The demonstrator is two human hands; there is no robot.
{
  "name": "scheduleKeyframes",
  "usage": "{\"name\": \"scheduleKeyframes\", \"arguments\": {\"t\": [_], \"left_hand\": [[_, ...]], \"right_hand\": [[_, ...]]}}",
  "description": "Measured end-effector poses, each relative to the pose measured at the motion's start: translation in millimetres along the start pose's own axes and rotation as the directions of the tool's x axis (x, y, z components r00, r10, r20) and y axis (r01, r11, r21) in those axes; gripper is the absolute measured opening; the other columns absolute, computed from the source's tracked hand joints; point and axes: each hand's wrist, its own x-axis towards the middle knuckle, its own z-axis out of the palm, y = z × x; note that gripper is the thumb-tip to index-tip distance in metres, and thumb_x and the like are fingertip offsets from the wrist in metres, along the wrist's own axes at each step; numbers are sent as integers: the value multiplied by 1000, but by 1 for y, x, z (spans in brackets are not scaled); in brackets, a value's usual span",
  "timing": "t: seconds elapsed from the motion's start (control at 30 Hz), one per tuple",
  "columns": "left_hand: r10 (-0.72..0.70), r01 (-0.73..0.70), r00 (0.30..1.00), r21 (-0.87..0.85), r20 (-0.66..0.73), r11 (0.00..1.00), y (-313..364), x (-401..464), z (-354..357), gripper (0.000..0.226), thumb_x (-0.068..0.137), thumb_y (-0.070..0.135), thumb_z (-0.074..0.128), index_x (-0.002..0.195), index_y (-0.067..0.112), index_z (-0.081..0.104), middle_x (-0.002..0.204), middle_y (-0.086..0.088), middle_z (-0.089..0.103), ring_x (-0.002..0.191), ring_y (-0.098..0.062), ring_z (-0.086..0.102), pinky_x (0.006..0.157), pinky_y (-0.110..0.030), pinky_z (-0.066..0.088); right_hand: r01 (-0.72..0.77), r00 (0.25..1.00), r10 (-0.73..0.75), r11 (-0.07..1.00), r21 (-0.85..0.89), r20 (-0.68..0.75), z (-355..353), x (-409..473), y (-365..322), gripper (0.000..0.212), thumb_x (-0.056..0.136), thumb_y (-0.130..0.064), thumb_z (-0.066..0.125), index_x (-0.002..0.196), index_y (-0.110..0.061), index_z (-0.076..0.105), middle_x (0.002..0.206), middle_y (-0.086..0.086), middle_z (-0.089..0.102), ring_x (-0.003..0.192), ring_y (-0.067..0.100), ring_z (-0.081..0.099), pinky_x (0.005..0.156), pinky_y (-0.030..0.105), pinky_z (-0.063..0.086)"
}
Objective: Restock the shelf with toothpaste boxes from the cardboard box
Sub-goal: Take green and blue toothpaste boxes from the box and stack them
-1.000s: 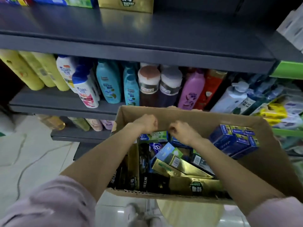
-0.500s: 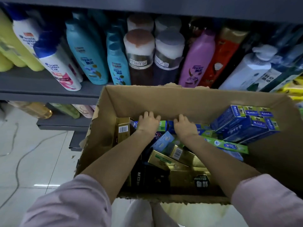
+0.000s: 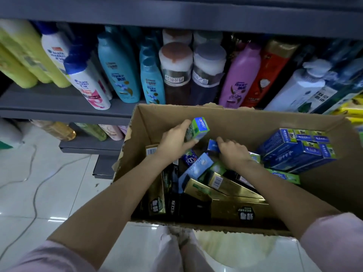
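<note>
Both hands reach into the open cardboard box (image 3: 225, 116), which sits in front of the grey shelf (image 3: 59, 107) lined with shampoo bottles (image 3: 117, 69). The left hand (image 3: 174, 140) grips a green and blue toothpaste box (image 3: 198, 127), tilted up near the far wall above the rest. The right hand (image 3: 233, 152) lies knuckles up with fingers curled onto a small blue box (image 3: 213, 146) (whether it truly grips it I cannot tell). Gold boxes (image 3: 225, 185) and stacked blue boxes (image 3: 294, 152) fill the carton.
</note>
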Motion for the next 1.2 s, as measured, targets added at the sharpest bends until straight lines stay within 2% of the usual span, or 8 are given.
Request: {"name": "scheduleKeyframes", "arguments": {"t": [0.13,0.3,0.4,0.47,0.57,0.77,1.0,1.2], "left_hand": [[36,-45,986,-53,-164,998,14,-10,-26,54,85,35,62,132,14,46,119,-11,57,113,-30,53,100,-40,38],[108,-190,941,-236,-320,953,49,-28,-76,42,88,32,60,123,17,43,109,-10,52,102,-20,50,76,-20,31],[183,-296,893,-232,-410,927,71,-44,-108,30,88,37,58,111,31,40,96,6,57,87,-12,54,70,-21,37],[199,-320,867,-205,-457,925,83,-54,-134,31,87,42,56,112,32,40,85,14,57,76,-9,56,67,-25,41],[196,-309,836,-145,-513,940,97,-66,-175,45,81,58,49,117,34,36,87,7,65,79,-20,63,70,-35,49],[114,-232,793,-124,-598,965,96,-66,-260,53,79,40,45,125,19,29,87,0,60,82,-29,61,70,-36,45],[180,-49,785,230,-593,972,36,-11,-364,58,89,26,60,137,9,33,131,-17,48,121,-35,46,97,-44,40],[284,-31,871,532,-401,846,-13,56,-452,66,88,27,64,146,27,33,126,-14,42,110,-32,52,96,-39,43]], "right_hand": [[62,985,-3,939,340,-171,-45,-23,1,42,93,-29,53,126,-10,36,121,16,57,111,36,55,83,42,44],[360,895,-48,664,655,-444,-105,-55,-22,49,93,-24,56,135,-11,36,113,3,62,102,20,60,75,19,37],[474,825,-20,569,672,-565,-146,-78,-43,56,98,-29,46,148,-23,22,115,-6,62,90,7,60,77,9,41],[526,783,9,525,669,-622,-173,-91,-59,55,100,-33,37,150,-30,14,119,-5,60,96,10,61,86,21,44],[603,714,55,459,653,-698,-212,-103,-82,48,102,-31,31,149,-32,20,115,-11,56,93,-4,54,86,20,41],[622,700,27,468,628,-713,-284,-92,-127,44,100,-39,33,144,-34,34,140,-7,51,126,19,48,101,30,36],[614,744,14,381,691,-669,-346,-51,-177,21,77,-44,71,91,-29,65,86,-13,68,80,7,63,75,25,45],[597,736,81,392,701,-672,-383,13,-224,22,81,-42,68,94,-24,66,82,-9,66,71,7,57,70,26,43]]}}
